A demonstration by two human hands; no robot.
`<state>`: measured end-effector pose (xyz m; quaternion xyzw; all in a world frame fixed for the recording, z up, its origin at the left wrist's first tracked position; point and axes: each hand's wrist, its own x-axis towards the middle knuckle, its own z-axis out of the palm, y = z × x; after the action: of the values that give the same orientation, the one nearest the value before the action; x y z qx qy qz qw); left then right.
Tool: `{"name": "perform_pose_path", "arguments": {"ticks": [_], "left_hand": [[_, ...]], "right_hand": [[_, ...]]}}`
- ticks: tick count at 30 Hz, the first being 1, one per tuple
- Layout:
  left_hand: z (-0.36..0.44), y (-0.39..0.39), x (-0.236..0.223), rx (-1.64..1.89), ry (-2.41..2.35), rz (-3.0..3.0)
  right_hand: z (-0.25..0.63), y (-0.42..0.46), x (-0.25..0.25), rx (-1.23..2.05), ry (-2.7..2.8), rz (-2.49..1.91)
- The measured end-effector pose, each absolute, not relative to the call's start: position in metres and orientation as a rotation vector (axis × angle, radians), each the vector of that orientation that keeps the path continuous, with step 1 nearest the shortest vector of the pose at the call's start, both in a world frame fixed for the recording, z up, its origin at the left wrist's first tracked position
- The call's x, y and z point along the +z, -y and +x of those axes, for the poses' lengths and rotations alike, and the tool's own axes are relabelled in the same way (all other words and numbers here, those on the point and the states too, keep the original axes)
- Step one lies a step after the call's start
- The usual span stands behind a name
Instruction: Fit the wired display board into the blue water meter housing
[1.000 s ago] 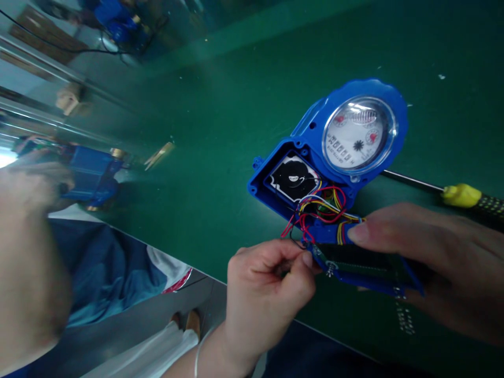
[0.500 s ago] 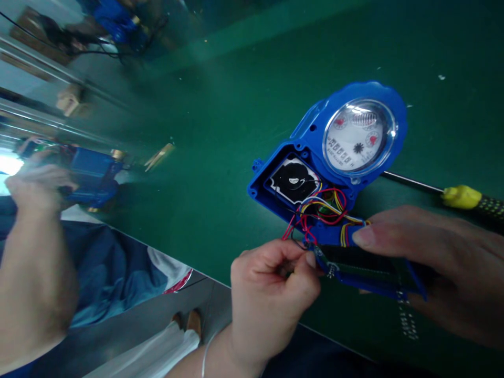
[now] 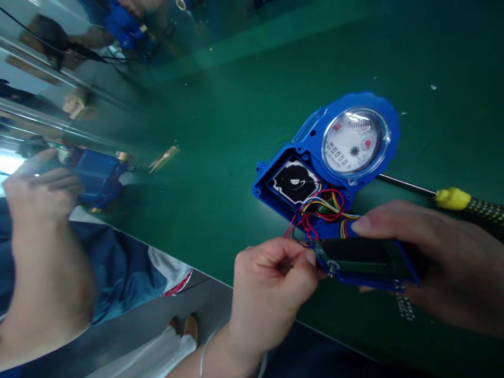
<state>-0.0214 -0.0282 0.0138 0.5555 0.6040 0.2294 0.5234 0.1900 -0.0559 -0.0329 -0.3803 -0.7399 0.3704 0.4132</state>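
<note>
A blue water meter housing (image 3: 311, 157) lies open on the green table (image 3: 220, 115), its round dial (image 3: 354, 143) facing up and red, yellow and blue wires (image 3: 318, 207) spilling from its compartment. My right hand (image 3: 425, 257) grips a dark circuit board in a blue frame (image 3: 366, 260) that the wires lead to. My left hand (image 3: 271, 283) is pinched closed at the board's left end, beside a small screw; what its fingertips hold is too small to make out.
A screwdriver with a yellow collar (image 3: 452, 198) lies behind my right hand. At the left a co-worker's hand (image 3: 39, 184) handles another blue meter body (image 3: 98, 176). A brass fitting (image 3: 163, 157) lies near the table's edge (image 3: 185, 265).
The view shifted slightly, so the meter sits lower in frame. My hands and the board kept their grip and place. The co-worker's hand at the left moved about near the other meter.
</note>
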Motion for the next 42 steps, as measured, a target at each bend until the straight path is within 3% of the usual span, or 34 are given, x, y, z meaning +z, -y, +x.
{"name": "perform_pose_path", "arguments": {"ticks": [17, 29, 35, 42], "left_hand": [[-0.038, 0.044, -0.002, 0.678, -1.310, 1.227], [-0.044, 0.028, 0.008, 1.022, -1.353, 2.120], [-0.043, 0.012, 0.016, 0.783, -1.064, 2.711], [-0.048, 0.009, 0.010, 0.784, -0.875, 3.091]], "right_hand": [[0.179, 0.059, -0.037, 1.298, 1.373, -0.901], [0.178, 0.056, -0.038, 1.461, 1.236, -0.894], [0.180, 0.057, -0.038, 1.480, 1.260, -0.896], [0.182, 0.056, -0.032, 1.442, 1.356, -0.961]]}}
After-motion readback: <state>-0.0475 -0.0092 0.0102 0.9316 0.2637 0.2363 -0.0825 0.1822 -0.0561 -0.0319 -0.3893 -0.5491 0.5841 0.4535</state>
